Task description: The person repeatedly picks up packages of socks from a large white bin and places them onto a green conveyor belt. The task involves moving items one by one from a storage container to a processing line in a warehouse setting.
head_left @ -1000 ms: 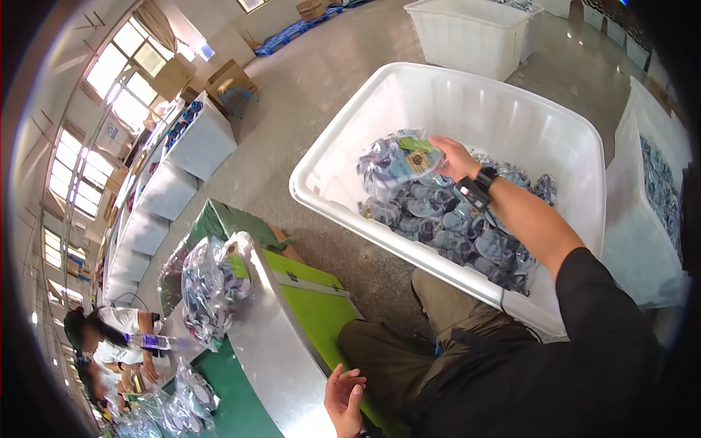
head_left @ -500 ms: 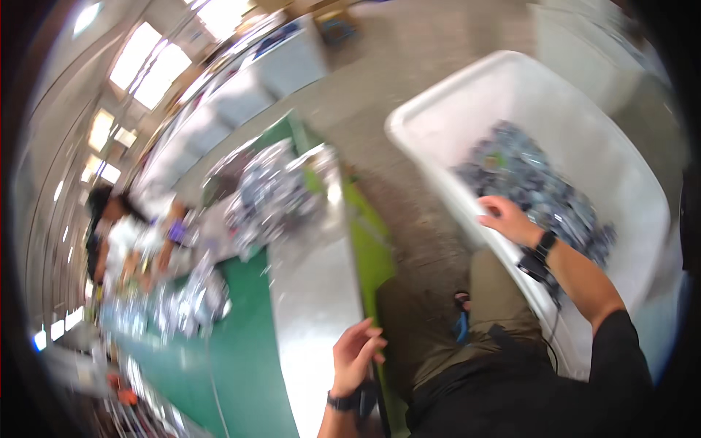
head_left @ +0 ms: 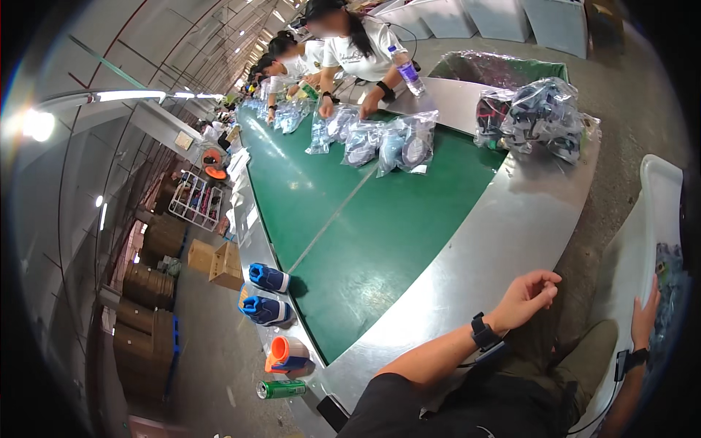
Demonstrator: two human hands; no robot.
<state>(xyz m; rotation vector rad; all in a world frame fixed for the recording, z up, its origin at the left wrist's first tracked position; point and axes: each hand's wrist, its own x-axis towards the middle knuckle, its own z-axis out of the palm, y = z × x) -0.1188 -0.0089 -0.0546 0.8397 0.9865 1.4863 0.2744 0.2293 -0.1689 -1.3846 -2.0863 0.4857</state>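
Observation:
My left hand (head_left: 527, 301) hovers past the outer edge of the steel table border (head_left: 453, 281), its fingers loosely curled and parted, with nothing visible in them. On the right, my right hand (head_left: 644, 315) rests against the rim of a large white plastic bin (head_left: 634, 241), fingers stretched out. Inside that bin lie clear-bagged grey and dark items (head_left: 668, 281), partly cut off by the picture's edge. A pile of clear bags with dark shoe-like items (head_left: 537, 120) sits on the far corner of the steel border. More clear bags (head_left: 394, 142) lie across the green conveyor belt (head_left: 365, 255).
Co-workers (head_left: 358, 51) handle bags along the belt's far side, near a purple-labelled bottle (head_left: 407, 71). Blue shoes (head_left: 266, 296), an orange-topped jug (head_left: 286, 355), a green can (head_left: 281, 389) and a dark phone (head_left: 332, 414) line the left edge. Cartons (head_left: 219, 263) stand on the floor.
My view has swung left, from the bin toward the belt and co-workers. My right hand has gone from above the bagged items to the bin's rim. My left hand still shows nothing held.

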